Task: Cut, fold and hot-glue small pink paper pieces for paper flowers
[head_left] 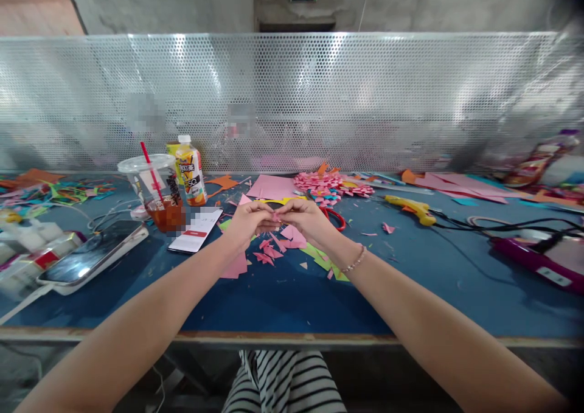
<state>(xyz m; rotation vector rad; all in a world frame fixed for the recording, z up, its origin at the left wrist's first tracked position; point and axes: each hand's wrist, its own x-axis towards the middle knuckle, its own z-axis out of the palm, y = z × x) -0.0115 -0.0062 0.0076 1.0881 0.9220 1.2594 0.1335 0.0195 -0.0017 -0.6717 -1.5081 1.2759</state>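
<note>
Both hands meet above the middle of the blue table (pixel 283 309). My left hand (pixel 250 221) pinches one side of a small pink folded paper piece (pixel 275 217). My right hand (pixel 306 218) pinches its other side, fingertips almost touching the left ones. Much of the piece is hidden by the fingers. Just below lie several pink folded paper pieces (pixel 267 253). Pink sheets (pixel 235 267) and green paper (pixel 326 261) are spread under and beside the hands. Red scissor handles (pixel 337 218) show behind my right wrist.
A cup with a red straw (pixel 159 188), a drink bottle (pixel 191 173) and phones (pixel 196 230) stand or lie left. Behind are pink paper clusters (pixel 323 185). To the right are a yellow glue gun (pixel 413 210), black cords and a purple device (pixel 538 264). A perforated metal screen (pixel 292 103) closes the back.
</note>
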